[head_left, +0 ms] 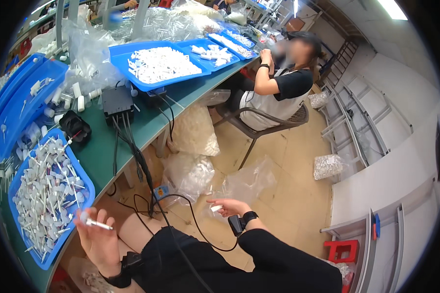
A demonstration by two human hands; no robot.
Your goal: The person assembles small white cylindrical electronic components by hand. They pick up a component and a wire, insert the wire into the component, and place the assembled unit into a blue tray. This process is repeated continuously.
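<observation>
My left hand (100,248) is raised at the front edge of the green table. Between its thumb and fingers is a thin white stick with a cloudy cap (99,224), pointing right. Close by on the left, a blue tray (86,178) is heaped with similar capped sticks (46,200). My right hand (228,207) hovers over the floor beside my lap, its index finger stretched out to the left. It pinches a short white cylindrical piece (216,208).
A green table (100,163) carries a black box with cables (117,103), a small black fan-like device (75,126) and a blue tray (168,87) of white pieces. Cables hang before me. Bags of white parts (193,129) stand below. A co-worker (278,83) sits farther along.
</observation>
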